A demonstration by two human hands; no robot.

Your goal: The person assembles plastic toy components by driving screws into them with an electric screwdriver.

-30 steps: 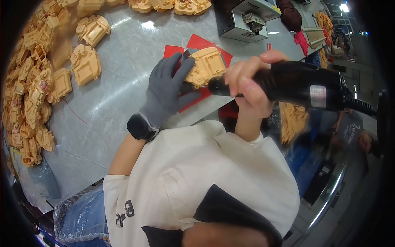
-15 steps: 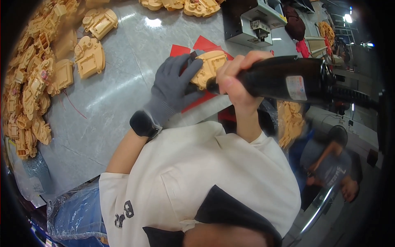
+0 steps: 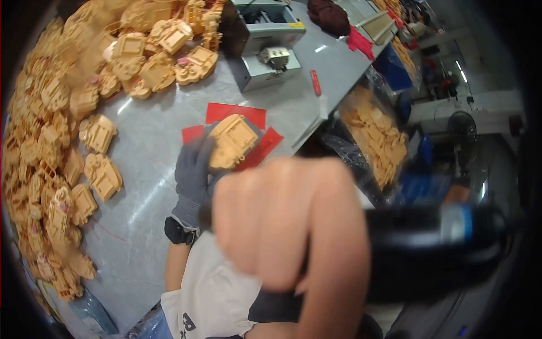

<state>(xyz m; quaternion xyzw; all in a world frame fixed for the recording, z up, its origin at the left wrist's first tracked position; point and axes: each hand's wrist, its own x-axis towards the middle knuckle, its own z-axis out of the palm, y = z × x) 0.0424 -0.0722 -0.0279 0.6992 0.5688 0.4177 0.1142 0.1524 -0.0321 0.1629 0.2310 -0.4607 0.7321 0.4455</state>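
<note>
My left hand [image 3: 192, 169], in a grey glove, holds a tan moulded plastic part [image 3: 232, 141] above red pieces of sheet [image 3: 248, 114] on the table. The part is a flat housing with a rounded edge and a raised rectangular frame. Large and blurred close to the camera, my bare right hand [image 3: 288, 220] is wrapped round a black corded power tool [image 3: 406, 243]. The tool's body sticks out to the right of the fist. Its working tip is hard to make out, and the tool is apart from the part.
Heaped tan parts [image 3: 39, 169] cover the table's left and far left, with a few loose ones nearer. A grey boxy machine [image 3: 265, 76] stands at the back beside a small red tool [image 3: 315, 83]. Past the table's right edge lies a plastic-lined container of tan parts [image 3: 372, 135].
My right hand with the power tool has drawn back from the tan part, up toward the camera. The left hand still holds the part. The whole view has swung.
</note>
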